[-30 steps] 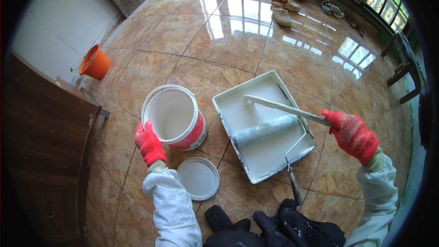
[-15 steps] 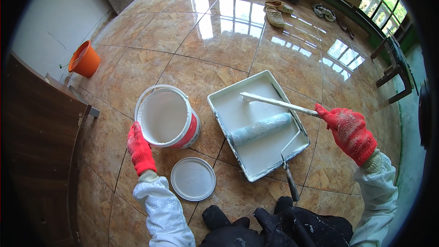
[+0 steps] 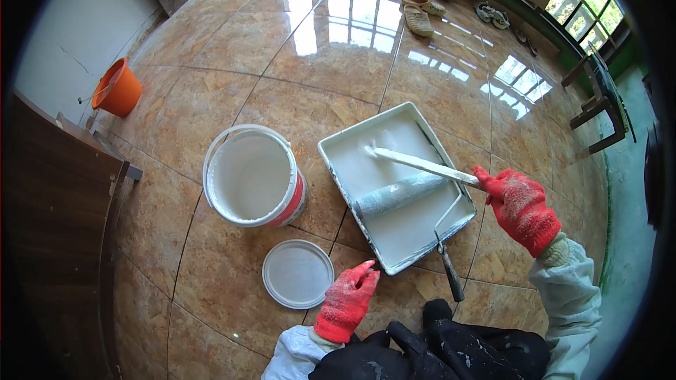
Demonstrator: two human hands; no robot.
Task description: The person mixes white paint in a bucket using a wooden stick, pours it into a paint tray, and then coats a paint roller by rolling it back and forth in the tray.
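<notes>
My right hand (image 3: 521, 207), in a red paint-dusted glove, is closed around a paint-coated stirring stick (image 3: 422, 164). The stick's far end dips into white paint in a paint tray (image 3: 341, 181). Across the tray lies a paint roller (image 3: 401, 195), its dark handle (image 3: 453, 278) sticking out over the near rim. My left hand (image 3: 347, 302), gloved alike, is just short of the tray's near corner, fingers apart and holding nothing visible. To the left stands a paint bucket (image 3: 253, 176) with white-coated inner walls and its handle up. Its round lid (image 3: 298, 274) lies on the floor beside my left hand.
Brown tiles (image 3: 303, 119) cover the floor. An orange bucket (image 3: 118, 89) stands by the left wall, near dark wooden furniture (image 3: 63, 239). Footwear (image 3: 419, 21) lines the far side. A low wooden chair (image 3: 598, 102) is at the right wall.
My left hand has let go of the bucket's rim and moved right, to the tray's near corner. The right hand has shifted slightly left, with the stick still in the paint.
</notes>
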